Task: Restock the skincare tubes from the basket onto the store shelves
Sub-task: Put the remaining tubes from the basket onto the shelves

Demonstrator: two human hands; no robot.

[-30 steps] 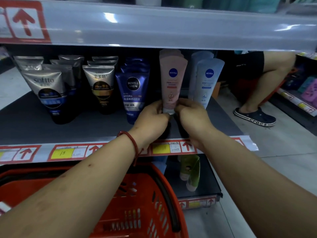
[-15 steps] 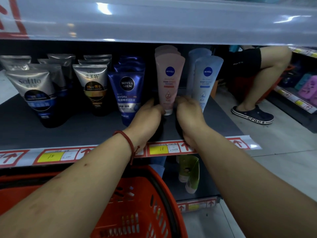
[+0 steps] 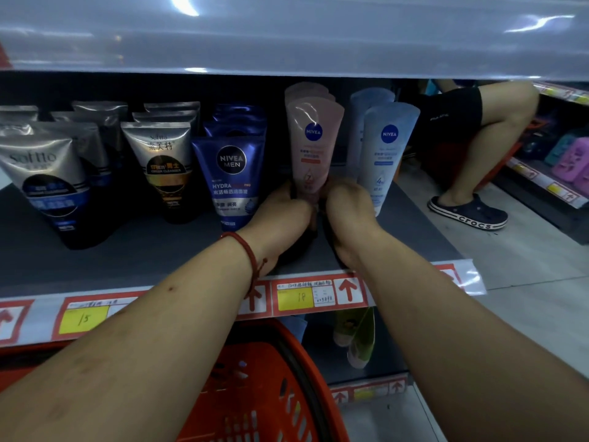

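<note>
Pink tube [image 3: 314, 145]: upright on the shelf [image 3: 143, 256], at the front of its row, between a blue tube [image 3: 231, 173] and a pale tube [image 3: 387, 148].
Left hand [image 3: 283, 212]: grips the tube's lower end from the left; red cord [image 3: 251, 260] on the wrist.
Right hand [image 3: 347, 212]: grips the same end from the right.
Basket [image 3: 296, 362]: red, below the forearms.
Shoe [image 3: 468, 213]: on the floor, far right.

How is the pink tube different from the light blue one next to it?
The pink tube is pink; the pale blue tube is whitish blue. The left hand and right hand grip the pink tube's lower end; nobody grips the pale blue tube. Both stand upright on the shelf, wide end up, with a round blue Nivea badge.
</note>
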